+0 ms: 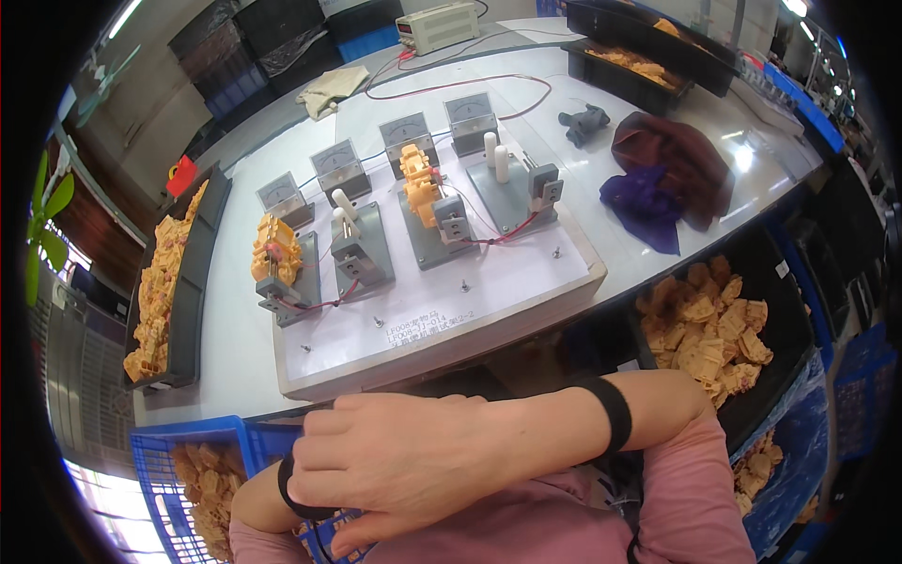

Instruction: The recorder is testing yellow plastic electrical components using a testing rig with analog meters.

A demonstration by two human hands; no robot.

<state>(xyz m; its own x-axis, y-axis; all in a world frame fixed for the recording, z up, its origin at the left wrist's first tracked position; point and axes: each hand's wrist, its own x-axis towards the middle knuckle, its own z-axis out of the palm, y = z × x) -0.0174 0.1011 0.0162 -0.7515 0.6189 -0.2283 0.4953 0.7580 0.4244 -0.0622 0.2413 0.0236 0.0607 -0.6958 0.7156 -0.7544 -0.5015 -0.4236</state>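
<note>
My arms are folded in front of me. My right hand [390,456] lies across my left forearm beside its black band [293,489], thumb apart, fingers draped over, holding nothing I can see. A second black band [611,414] circles my right forearm. My left hand is hidden beneath the right arm. Beyond them stands a white-topped test board [404,334] with several grey clamp fixtures and dial meters. A yellow plastic gear housing [275,246] sits in the leftmost fixture, another yellow housing [419,183] in a fixture further right. White pegs [501,162] stand upright on the rightmost fixture.
Black bins of yellow parts flank the table, left [211,235] and lower right [794,324]. A blue basket [150,461] stands lower left. Dark red cloth [691,155] and purple cloth [648,207] lie at right. A power supply [442,26] with red leads stands at back.
</note>
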